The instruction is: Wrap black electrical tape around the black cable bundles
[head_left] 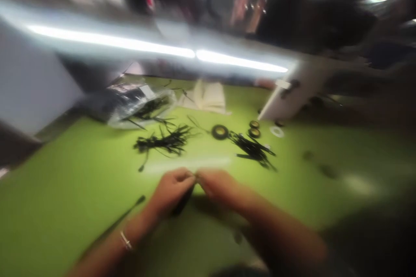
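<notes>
Both of my hands meet in the middle, low over the green tabletop (107, 173), and the picture is smeared by motion. My left hand (172, 188), with a bracelet on its wrist, is closed in a pinch. A dark, narrow thing (184, 202) hangs below its fingers; its kind is too blurred to tell. My right hand (216, 184) is closed too, its fingertips touching or nearly touching the left ones. What the right fingers hold is hidden. A black cable (125, 213) with a thicker end lies beside my left forearm.
Beyond my hands lie a bunch of black cables (165, 140) and a second black bundle (251, 149). A black tape roll (220, 132), smaller rolls (255, 132) and a white ring (277, 131) are nearby. A clear plastic bag (139, 108) and pale papers (208, 97) lie farther back, under a lamp (130, 44).
</notes>
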`<state>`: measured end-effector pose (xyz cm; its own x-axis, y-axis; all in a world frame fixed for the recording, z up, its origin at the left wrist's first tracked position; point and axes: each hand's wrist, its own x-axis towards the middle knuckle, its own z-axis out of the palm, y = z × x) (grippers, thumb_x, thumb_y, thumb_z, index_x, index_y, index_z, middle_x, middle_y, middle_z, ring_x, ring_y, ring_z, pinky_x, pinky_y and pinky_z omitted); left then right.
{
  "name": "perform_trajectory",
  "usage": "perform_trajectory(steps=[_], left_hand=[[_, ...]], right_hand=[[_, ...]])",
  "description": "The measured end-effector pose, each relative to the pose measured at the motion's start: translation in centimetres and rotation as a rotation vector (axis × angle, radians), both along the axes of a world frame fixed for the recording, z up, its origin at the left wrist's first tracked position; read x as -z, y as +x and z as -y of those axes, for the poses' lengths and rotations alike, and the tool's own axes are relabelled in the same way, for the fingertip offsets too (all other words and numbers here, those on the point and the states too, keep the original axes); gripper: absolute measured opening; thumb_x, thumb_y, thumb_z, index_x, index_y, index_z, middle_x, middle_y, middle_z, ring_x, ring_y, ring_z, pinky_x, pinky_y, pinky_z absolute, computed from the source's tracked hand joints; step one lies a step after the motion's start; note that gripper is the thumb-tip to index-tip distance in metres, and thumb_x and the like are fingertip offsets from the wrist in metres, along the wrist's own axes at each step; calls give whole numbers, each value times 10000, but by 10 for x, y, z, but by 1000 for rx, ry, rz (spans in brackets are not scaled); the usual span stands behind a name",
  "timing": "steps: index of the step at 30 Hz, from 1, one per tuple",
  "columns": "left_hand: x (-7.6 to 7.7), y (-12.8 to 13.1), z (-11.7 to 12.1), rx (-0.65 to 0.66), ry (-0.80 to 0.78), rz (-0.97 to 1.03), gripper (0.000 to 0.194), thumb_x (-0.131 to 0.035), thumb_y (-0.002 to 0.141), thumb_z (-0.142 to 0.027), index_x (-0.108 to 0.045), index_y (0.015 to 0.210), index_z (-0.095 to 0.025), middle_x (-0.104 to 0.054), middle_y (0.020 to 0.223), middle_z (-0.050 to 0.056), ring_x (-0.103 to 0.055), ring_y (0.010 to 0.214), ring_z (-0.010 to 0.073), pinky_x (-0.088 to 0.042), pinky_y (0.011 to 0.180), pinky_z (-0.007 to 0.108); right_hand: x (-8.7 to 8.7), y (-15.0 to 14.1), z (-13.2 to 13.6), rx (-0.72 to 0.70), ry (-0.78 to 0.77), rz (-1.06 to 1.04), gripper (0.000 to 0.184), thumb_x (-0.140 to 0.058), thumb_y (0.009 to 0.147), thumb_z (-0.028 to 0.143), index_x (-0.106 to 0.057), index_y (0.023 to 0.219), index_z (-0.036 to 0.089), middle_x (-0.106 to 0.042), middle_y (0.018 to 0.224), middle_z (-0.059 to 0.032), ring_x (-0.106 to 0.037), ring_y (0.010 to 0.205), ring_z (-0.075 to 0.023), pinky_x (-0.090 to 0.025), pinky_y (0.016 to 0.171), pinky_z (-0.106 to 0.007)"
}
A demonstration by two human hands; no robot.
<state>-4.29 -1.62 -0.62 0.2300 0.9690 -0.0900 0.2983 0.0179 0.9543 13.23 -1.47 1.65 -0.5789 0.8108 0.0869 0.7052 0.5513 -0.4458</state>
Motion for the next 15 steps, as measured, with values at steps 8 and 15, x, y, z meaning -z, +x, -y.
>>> perform_trajectory(steps=[8,15], left_hand=[[-6,-5,-5,116,-36,22,333,-634,728,-499,-692,798,-178,-700,758,35,-641,788,237,-495,734,292],[0,-6,-7,183,-31,-71,353,-686,659,-536,-694,736,-192,-698,737,36,-644,793,261,-514,752,314]], right_hand=[[-20,5,-1,54,-77,33,174,-518,864,297,-640,803,189,-664,725,-6,-524,631,-113,-333,570,-205],[-19,2,0,56,-72,168,188,-465,830,325,-619,805,219,-648,734,7,-502,618,-133,-278,506,-226]])
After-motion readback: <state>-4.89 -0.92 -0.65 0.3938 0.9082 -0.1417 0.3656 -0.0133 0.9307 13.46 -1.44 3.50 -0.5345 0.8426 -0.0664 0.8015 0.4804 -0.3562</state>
